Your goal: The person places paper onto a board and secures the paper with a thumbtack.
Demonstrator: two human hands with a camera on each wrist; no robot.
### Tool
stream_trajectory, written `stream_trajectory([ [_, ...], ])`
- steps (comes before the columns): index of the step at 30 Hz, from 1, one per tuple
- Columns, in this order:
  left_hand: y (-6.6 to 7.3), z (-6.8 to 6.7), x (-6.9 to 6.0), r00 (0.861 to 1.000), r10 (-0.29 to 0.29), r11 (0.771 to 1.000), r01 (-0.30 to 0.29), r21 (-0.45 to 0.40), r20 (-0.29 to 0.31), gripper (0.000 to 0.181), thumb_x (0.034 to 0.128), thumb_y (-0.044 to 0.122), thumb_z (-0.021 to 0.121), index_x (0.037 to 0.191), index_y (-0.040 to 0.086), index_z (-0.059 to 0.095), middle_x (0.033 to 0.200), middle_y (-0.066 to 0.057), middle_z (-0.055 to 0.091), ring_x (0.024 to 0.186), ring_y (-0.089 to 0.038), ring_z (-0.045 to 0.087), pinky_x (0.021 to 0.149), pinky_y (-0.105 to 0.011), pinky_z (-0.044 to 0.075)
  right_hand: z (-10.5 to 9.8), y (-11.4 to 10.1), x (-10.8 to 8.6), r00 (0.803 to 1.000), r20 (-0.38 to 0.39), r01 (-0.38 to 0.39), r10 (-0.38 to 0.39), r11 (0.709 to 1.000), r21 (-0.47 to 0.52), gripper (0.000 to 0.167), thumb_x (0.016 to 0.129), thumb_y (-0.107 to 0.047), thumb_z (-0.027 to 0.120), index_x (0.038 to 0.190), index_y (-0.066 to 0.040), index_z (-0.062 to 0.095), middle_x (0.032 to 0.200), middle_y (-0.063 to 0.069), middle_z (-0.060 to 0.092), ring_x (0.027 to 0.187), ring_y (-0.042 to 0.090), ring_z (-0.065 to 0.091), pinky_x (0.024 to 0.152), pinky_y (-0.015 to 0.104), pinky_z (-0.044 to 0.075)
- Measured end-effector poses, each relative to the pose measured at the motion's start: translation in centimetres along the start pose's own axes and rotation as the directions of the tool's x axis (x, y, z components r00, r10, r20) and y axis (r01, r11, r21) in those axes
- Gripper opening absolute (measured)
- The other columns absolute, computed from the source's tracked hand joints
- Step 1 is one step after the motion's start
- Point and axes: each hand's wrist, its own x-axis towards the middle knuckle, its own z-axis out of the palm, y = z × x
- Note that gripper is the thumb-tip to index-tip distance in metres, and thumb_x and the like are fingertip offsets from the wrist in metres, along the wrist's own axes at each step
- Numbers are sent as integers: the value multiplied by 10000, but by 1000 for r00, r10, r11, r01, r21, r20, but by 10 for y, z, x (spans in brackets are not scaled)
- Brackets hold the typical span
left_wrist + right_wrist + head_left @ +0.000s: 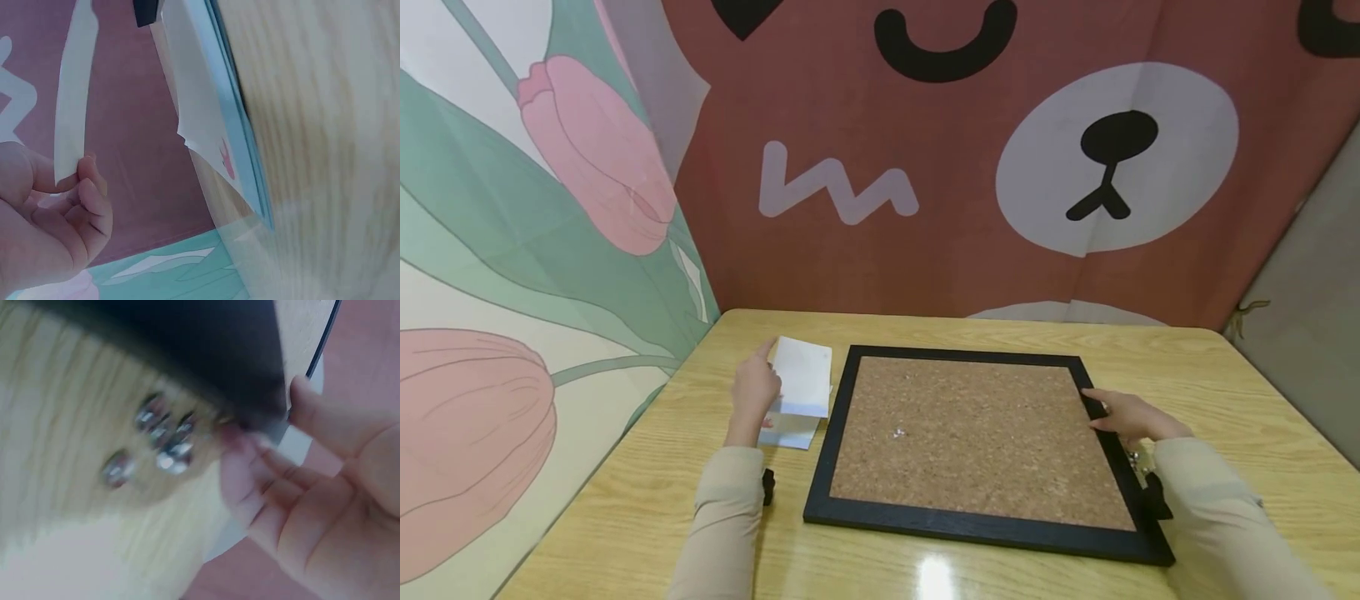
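Observation:
In the head view a black-framed cork board (970, 433) lies on the table. Left of it, my left hand (756, 390) pinches a white sheet (802, 371) by its left edge; the left wrist view shows this hand (59, 219) with thumb and curled fingers on the raised sheet (76, 87). More papers (203, 87), blue-edged, lie beneath. My right hand (1135, 415) grips the board's right frame edge. In the right wrist view the hand (312, 494) has thumb and fingers on either side of the dark frame (206, 350).
Several small shiny round pieces (172, 456) lie on the table beside the board's right edge, near my right hand. A small shiny bit (899, 433) is on the cork. Behind the wooden table (625, 500) hangs a printed cloth (955, 258).

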Motion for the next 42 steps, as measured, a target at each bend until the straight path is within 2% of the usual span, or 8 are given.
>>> stream_trajectory([
  [3, 6, 1, 0, 1000, 12, 995, -11, -96, 15, 569, 803, -84, 453, 1337, 104, 405, 813, -120, 547, 589, -211, 485, 448, -267, 361, -4, 8, -1, 999, 24, 29, -31, 995, 94, 554, 880, 24, 498, 1315, 174, 191, 693, 93, 399, 428, 85, 246, 436, 256, 300],
  [6, 12, 4, -1, 999, 22, 984, -16, -176, 29, 517, 827, -81, 470, 1311, 97, 430, 803, -116, 522, 588, -198, 477, 460, -245, 372, -5, 14, -2, 998, 53, 34, -44, 983, 183, 559, 885, 40, 476, 1326, 174, 160, 602, 2, 305, 433, 87, 212, 438, 250, 262],
  [15, 20, 18, 1, 994, 88, 937, -58, -345, 72, 285, 844, -78, 505, 1092, 31, 595, 908, -184, 557, 711, -254, 536, 485, -224, 427, -4, 21, 1, 995, 55, 69, -84, 970, 233, 585, 871, 55, 491, 1321, 183, 141, 534, -30, 280, 432, 81, 203, 432, 235, 252],
  [21, 24, 26, 4, 984, 129, 893, -63, -445, 120, 285, 819, -97, 531, 1079, -17, 617, 908, -182, 565, 792, -252, 534, 508, -217, 435, -4, 23, 2, 993, 49, 93, -108, 964, 248, 609, 870, 35, 512, 1310, 200, 126, 523, -29, 288, 429, 82, 216, 435, 244, 262],
  [28, 29, 31, 8, 980, 120, 886, -35, -462, 156, 279, 795, -100, 576, 1057, -23, 630, 833, -135, 581, 636, -154, 503, 481, -197, 405, -2, 26, 2, 994, 39, 86, -99, 963, 257, 624, 871, 9, 527, 1320, 185, 132, 526, -21, 306, 419, 84, 249, 438, 258, 287],
  [32, 29, 34, 12, 978, 96, 882, 2, -471, 184, 280, 804, -98, 567, 1065, -17, 628, 835, -130, 576, 640, -138, 491, 470, -194, 387, -1, 25, -1, 995, 30, 82, -92, 963, 255, 623, 870, 11, 529, 1322, 182, 136, 526, -15, 311, 417, 88, 256, 438, 265, 293],
  [38, 28, 36, 15, 969, 47, 864, 82, -496, 243, 284, 830, -76, 544, 1092, 6, 619, 812, -106, 544, 636, -130, 466, 475, -210, 386, 0, 22, -2, 995, 25, 89, -97, 967, 239, 600, 876, 22, 510, 1315, 192, 138, 529, -18, 304, 419, 87, 259, 435, 254, 296],
  [42, 29, 40, 19, 960, 45, 846, 111, -521, 276, 313, 823, -91, 540, 1116, 1, 603, 774, -76, 525, 599, -119, 453, 476, -212, 384, -1, 20, -1, 995, 28, 88, -97, 966, 242, 595, 879, 25, 504, 1315, 194, 136, 528, -20, 294, 418, 85, 247, 430, 249, 287],
])
